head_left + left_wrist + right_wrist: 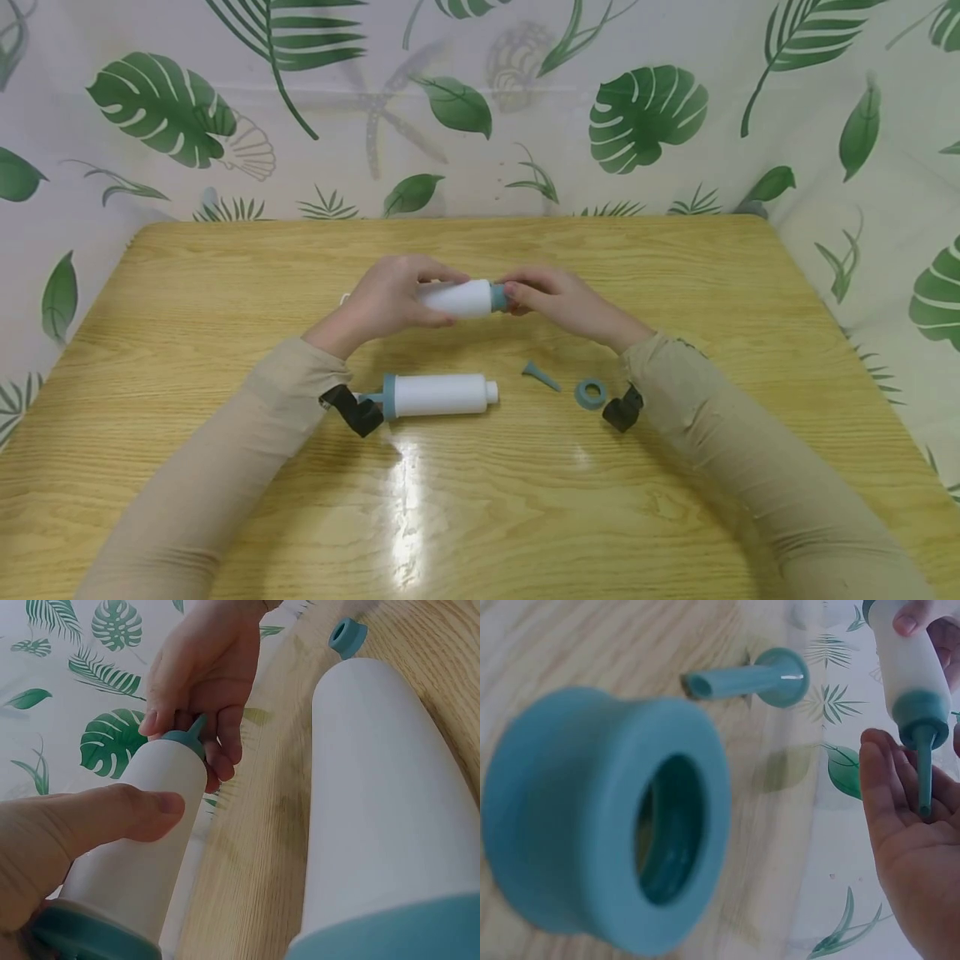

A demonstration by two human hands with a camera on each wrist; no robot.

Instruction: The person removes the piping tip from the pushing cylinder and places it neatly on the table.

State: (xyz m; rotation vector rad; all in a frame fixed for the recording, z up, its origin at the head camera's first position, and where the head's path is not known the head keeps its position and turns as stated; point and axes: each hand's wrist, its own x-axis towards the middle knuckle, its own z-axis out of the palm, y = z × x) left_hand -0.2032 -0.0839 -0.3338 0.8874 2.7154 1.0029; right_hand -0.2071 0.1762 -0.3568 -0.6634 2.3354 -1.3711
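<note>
My left hand (390, 296) grips the white barrel of an icing syringe (459, 298) above the table, its thumb along the barrel in the left wrist view. At the barrel's right end, my right hand (566, 302) pinches the teal collar (498, 297). From that collar a slim teal nozzle (925, 772) sticks out over the right palm. A second white icing syringe (441, 395) with a teal end cap lies nearer to me, below the hands. To its right lie a loose teal nozzle (542, 377) and a teal ring collar (591, 394).
Everything loose lies on a wooden table (480, 517). Behind it hangs a white cloth (540, 133) printed with green leaves. Small black wrist cameras sit under both sleeves, the left one (360, 412) close to the second syringe's teal end.
</note>
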